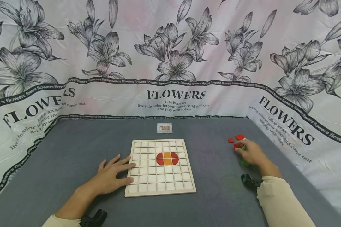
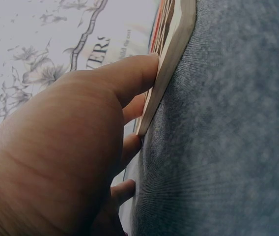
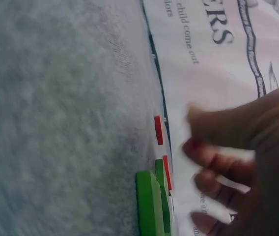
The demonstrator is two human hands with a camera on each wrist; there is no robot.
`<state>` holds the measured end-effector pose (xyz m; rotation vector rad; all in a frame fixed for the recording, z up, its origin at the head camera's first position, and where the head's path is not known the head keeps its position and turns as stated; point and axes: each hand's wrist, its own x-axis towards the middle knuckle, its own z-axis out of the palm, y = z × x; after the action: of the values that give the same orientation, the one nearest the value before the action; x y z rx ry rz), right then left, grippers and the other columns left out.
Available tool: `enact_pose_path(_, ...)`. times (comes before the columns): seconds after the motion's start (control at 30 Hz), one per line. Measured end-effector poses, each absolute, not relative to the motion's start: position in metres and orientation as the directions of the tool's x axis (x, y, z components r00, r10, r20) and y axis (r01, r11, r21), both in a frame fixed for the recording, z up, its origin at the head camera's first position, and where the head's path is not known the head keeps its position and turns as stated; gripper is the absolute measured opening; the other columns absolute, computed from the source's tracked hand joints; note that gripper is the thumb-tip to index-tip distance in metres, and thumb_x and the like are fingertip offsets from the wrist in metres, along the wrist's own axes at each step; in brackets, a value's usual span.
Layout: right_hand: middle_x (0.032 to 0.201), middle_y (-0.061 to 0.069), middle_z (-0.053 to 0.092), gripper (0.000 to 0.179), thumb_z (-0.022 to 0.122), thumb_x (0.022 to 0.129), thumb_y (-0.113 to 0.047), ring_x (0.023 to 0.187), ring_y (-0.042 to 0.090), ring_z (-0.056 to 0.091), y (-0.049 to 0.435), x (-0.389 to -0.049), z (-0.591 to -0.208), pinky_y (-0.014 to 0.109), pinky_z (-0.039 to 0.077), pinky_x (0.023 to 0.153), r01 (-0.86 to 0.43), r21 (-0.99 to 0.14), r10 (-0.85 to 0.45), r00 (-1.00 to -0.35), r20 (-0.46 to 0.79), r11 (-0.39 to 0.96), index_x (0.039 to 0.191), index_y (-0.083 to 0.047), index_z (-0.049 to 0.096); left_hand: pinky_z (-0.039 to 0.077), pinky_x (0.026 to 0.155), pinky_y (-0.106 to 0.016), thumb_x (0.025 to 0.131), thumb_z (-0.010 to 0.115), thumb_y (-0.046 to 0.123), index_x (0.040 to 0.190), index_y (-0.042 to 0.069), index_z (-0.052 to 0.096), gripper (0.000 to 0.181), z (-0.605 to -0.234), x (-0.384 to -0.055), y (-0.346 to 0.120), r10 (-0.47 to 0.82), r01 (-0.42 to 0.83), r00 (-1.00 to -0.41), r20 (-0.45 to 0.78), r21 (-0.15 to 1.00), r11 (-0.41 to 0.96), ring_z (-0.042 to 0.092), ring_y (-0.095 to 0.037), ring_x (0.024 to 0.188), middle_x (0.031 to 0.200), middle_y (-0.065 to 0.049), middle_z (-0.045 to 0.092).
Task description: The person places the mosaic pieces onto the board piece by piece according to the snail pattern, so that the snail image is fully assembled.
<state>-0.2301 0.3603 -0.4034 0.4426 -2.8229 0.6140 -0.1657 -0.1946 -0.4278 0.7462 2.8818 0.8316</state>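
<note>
A pale wooden grid board point(image 1: 147, 179) lies on the table. Red rounded pieces point(image 1: 160, 159) and orange pieces point(image 1: 167, 158) form an oval in its cells. My left hand point(image 1: 109, 178) rests at the board's left edge, fingers spread, with thumb and fingertips touching the rim, as the left wrist view also shows. Over at the right, my right hand point(image 1: 251, 153) pinches a small red piece point(image 1: 236, 146) between thumb and forefinger, slightly above the table; that hand is blurred in its wrist view. Under and beside it lie green pieces point(image 3: 149, 204), partly hidden in the head view.
Two loose red pieces point(image 1: 230, 140) lie just beyond the right hand. A small printed card point(image 1: 164, 128) with a coloured picture on a grid sits behind the board. A flower-printed cloth point(image 1: 176, 104) encloses the grey table point(image 1: 102, 135) at the back and sides.
</note>
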Motion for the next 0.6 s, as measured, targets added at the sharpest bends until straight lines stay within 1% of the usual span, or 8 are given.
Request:
enact_pose_path(0.1, 0.100, 0.016, 0.064, 0.021, 0.067, 0.091, -0.008, 0.089, 0.033, 0.056, 0.351, -0.227, -0.396, 0.050, 0.045, 0.072, -0.346, -0.408, -0.222, -0.921, 0.321, 0.845, 0.110, 0.002, 0.068, -0.003, 0.100, -0.072, 0.089, 0.060, 0.058, 0.138, 0.022, 0.057, 0.061, -0.428, -0.166, -0.194, 0.464, 0.435, -0.882, 0.079, 0.512, 0.740, 0.016, -0.043, 0.140, 0.152, -0.005, 0.036)
enact_pose_path(0.23, 0.102, 0.013, 0.065, 0.020, 0.067, 0.092, -0.006, 0.091, 0.032, 0.057, 0.332, -0.221, -0.381, 0.050, 0.046, 0.073, -0.422, -0.429, -0.248, -0.880, 0.405, 0.799, 0.110, 0.001, 0.069, -0.003, 0.100, -0.072, 0.089, 0.060, 0.058, 0.138, 0.022, 0.057, 0.061, -0.427, -0.166, -0.193, 0.463, 0.433, -0.883, 0.076, 0.510, 0.743, 0.016, -0.043, 0.140, 0.152, -0.005, 0.035)
enact_pose_path(0.33, 0.101, 0.010, 0.066, 0.020, 0.068, 0.091, -0.006, 0.091, 0.030, 0.058, 0.317, -0.216, -0.368, 0.050, 0.047, 0.075, -0.478, -0.409, -0.279, -0.844, 0.457, 0.777, 0.110, -0.001, 0.070, -0.003, 0.100, -0.072, 0.089, 0.060, 0.057, 0.138, 0.023, 0.057, 0.060, -0.427, -0.165, -0.192, 0.463, 0.433, -0.883, 0.076, 0.515, 0.740, 0.016, -0.043, 0.140, 0.152, -0.005, 0.035)
enact_pose_path(0.4, 0.100, 0.007, 0.066, 0.021, 0.070, 0.090, -0.006, 0.090, 0.028, 0.058, 0.307, -0.213, -0.360, 0.047, 0.046, 0.075, -0.507, -0.395, -0.297, -0.824, 0.482, 0.766, 0.110, -0.002, 0.070, -0.003, 0.100, -0.072, 0.089, 0.061, 0.056, 0.138, 0.023, 0.057, 0.059, -0.427, -0.165, -0.192, 0.463, 0.433, -0.883, 0.079, 0.518, 0.738, 0.016, -0.043, 0.140, 0.152, -0.005, 0.035)
enact_pose_path(0.6, 0.098, 0.001, 0.064, 0.025, 0.072, 0.086, -0.003, 0.086, 0.022, 0.055, 0.280, -0.203, -0.345, 0.038, 0.045, 0.067, -0.580, -0.346, -0.343, -0.763, 0.547, 0.738, 0.112, -0.003, 0.071, -0.003, 0.100, -0.073, 0.090, 0.061, 0.055, 0.137, 0.023, 0.058, 0.058, -0.427, -0.164, -0.193, 0.463, 0.439, -0.882, 0.090, 0.516, 0.735, 0.017, -0.043, 0.140, 0.152, -0.005, 0.036)
